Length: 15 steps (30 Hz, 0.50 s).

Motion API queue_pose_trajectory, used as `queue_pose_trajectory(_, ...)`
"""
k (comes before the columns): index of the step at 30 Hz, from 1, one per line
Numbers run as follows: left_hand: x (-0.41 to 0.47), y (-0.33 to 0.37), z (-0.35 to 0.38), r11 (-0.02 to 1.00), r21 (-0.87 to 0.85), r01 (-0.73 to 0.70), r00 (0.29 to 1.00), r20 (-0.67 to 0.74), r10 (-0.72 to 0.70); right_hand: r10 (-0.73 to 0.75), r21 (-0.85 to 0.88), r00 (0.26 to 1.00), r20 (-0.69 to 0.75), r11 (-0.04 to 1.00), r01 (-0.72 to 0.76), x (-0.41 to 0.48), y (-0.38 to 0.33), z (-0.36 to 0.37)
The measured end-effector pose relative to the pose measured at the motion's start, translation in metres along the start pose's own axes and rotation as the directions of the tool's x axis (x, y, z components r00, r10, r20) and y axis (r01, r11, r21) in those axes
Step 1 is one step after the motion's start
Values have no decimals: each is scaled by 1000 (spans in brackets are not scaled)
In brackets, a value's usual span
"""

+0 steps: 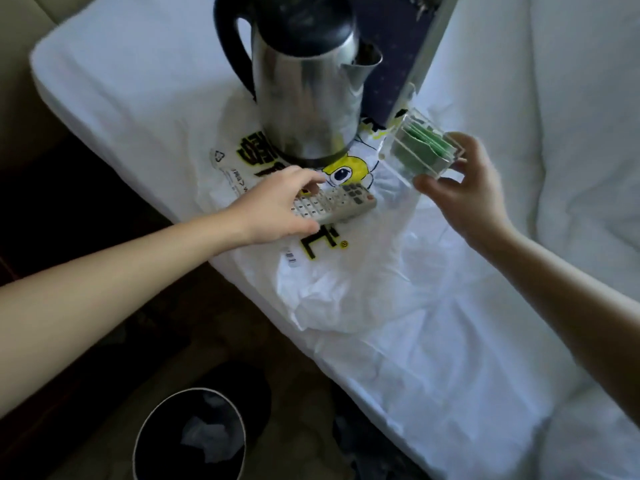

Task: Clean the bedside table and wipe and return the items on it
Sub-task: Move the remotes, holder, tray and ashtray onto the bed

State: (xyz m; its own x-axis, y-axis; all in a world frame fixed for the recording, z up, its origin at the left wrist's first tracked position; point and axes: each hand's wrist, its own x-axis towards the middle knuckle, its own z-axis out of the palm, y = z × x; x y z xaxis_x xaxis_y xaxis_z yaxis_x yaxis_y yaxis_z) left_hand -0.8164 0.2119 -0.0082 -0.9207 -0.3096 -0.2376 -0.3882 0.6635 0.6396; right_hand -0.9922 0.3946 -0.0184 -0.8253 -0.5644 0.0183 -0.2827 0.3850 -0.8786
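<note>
A steel kettle point(308, 98) with a black handle and lid stands on a white plastic bag point(339, 271) spread over the white bed point(138, 81). In front of the kettle lies a grey remote control point(343, 200); my left hand point(277, 206) is closed over its near end. To the right, my right hand point(464, 181) grips a clear acrylic box point(420, 148) that holds green packets, just above the bag's edge. Behind the kettle leans a dark blue board point(391, 64) with a pale frame.
A black waste bin point(188, 438) with crumpled paper inside stands on the floor at the lower left, beside the bed's edge. Dark floor runs along the left. White bedding fills the right and lower right.
</note>
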Motion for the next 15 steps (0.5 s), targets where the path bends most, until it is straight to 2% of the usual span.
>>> queue_pose_trajectory(7, 63, 24, 31, 999, 9, -49, 977, -205, 50, 47, -9, 994, -102, 999, -48, 50, 30, -5)
queue_pose_trajectory(15, 85, 22, 50, 992, 124, -26, 981, -186, 49, 86, -113, 996, -36, 990, -90, 81, 50, -2)
